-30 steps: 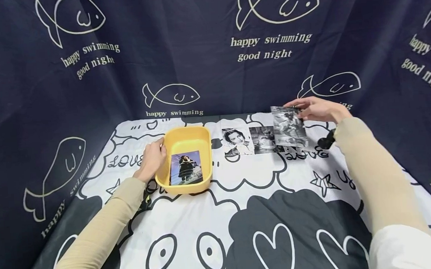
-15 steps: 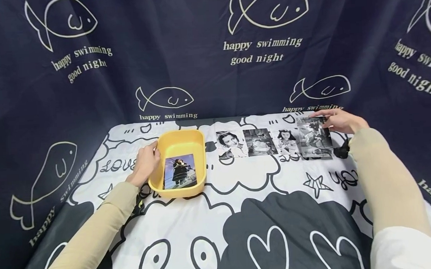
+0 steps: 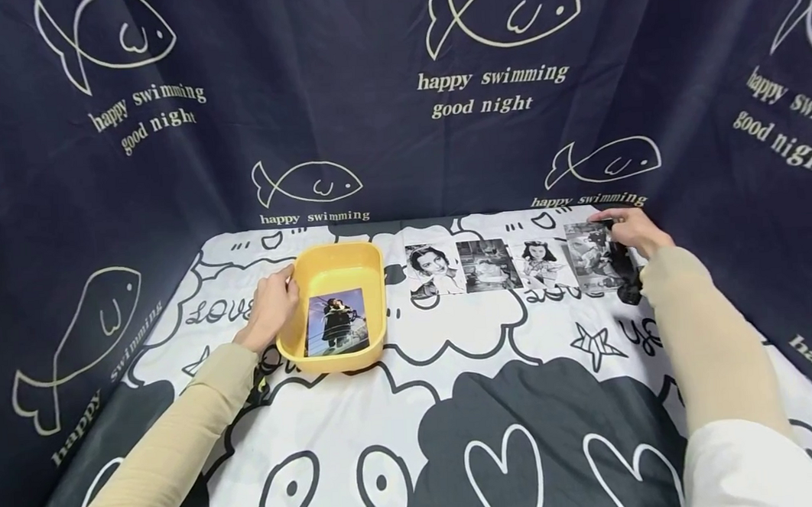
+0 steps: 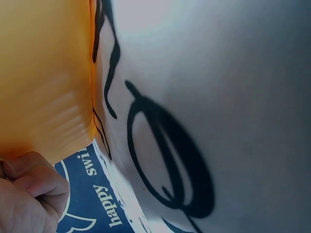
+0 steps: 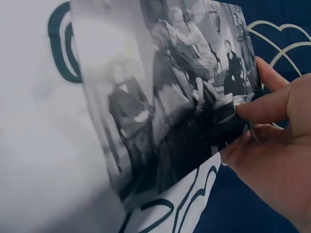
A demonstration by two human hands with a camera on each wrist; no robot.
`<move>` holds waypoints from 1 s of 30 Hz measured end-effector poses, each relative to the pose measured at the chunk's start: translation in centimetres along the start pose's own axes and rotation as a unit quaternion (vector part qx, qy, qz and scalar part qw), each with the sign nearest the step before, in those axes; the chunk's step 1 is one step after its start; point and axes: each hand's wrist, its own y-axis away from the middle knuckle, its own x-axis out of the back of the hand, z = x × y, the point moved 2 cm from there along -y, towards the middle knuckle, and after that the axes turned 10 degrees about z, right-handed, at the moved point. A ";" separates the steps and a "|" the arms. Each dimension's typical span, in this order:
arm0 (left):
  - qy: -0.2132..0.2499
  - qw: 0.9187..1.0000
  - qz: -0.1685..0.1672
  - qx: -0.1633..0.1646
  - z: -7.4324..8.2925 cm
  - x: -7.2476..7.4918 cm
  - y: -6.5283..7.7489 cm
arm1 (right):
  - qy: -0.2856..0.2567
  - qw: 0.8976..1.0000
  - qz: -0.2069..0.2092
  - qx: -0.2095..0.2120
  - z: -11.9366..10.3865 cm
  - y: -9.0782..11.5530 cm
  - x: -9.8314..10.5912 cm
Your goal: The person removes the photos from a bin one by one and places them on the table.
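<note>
My left hand (image 3: 272, 306) grips the left side of a yellow plastic basin (image 3: 374, 301). In the left wrist view, the curled fingers (image 4: 41, 179) lie against the basin's wall (image 4: 43, 82). A colour photo of a couple (image 3: 336, 322) lies inside the basin. At the right end of a row of black-and-white photos, my right hand (image 3: 635, 230) pinches a photo of several people (image 3: 588, 255) by its edge. The right wrist view shows the thumb (image 5: 265, 109) on that photo's face and other fingers behind it.
Left of the held photo, a woman's portrait (image 3: 434, 269), a darker scene photo (image 3: 489, 264) and a photo of a dark-haired person (image 3: 543, 263) lie side by side. A patterned cloth (image 3: 346, 417) covers the table. A dark blue fish-print curtain (image 3: 384, 94) hangs behind.
My right hand has carried its photo rightward and down to the row's right end, uncovering the photo of the dark-haired person. The left hand stays on the basin. The head view has shifted slightly.
</note>
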 end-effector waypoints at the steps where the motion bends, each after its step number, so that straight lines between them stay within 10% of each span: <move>1: 0.001 1.000 0.002 0.000 0.0 0.0 0.0 | 0.000 1.000 0.005 0.005 -0.1 -0.1 -0.1; 30: -0.004 1.000 0.000 0.006 0.1 0.1 0.0 | 0.143 0.985 0.078 0.059 0.4 -0.6 -2.6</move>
